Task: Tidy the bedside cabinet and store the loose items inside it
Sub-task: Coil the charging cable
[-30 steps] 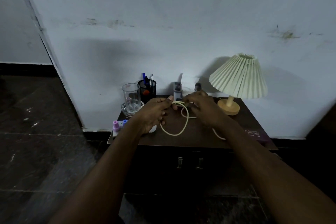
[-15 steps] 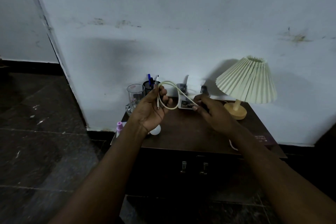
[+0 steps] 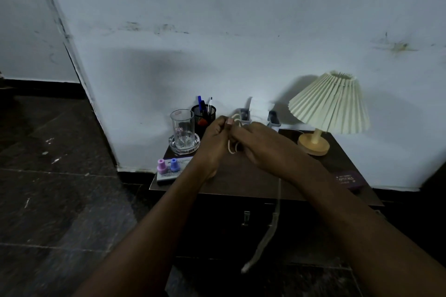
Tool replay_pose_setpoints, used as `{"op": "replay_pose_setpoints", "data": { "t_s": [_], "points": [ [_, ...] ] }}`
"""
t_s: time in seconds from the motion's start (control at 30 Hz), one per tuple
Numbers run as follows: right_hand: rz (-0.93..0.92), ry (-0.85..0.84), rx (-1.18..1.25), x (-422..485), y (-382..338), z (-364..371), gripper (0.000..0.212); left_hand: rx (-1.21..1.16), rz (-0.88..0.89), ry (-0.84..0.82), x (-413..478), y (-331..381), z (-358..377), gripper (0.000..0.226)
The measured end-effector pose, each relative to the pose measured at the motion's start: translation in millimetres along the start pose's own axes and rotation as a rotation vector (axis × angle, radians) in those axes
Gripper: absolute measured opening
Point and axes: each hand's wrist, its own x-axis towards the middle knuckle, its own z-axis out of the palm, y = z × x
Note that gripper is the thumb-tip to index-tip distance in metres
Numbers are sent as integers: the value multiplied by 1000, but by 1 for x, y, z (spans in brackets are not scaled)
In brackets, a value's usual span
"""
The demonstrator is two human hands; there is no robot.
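While the left hand (image 3: 213, 143) clasps cream cable (image 3: 274, 223) loops, the right hand (image 3: 261, 143) grips its limp tail.

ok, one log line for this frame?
left hand: grips cable loops | right hand: pinches cable | cable tail: hangs past cabinet front | cabinet doors: closed

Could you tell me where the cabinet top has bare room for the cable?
The front centre of the cabinet top is bare, between the small bottles and the purple case, though the cable hangs over its front edge. A smaller patch lies between the lamp base and that case. The back left, with glass and pen holder, is crowded.
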Motion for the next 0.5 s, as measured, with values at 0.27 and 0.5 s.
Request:
{"op": "replay_pose_setpoints", "data": {
  "t_s": [0.27, 0.5],
  "points": [
    [442, -219, 435, -7, 27, -46, 12, 342, -89, -251, -5, 13, 6, 35],
    [555, -6, 595, -37, 59, -50, 1, -50, -374, -408, 7, 20, -21, 39]
  ]
}}
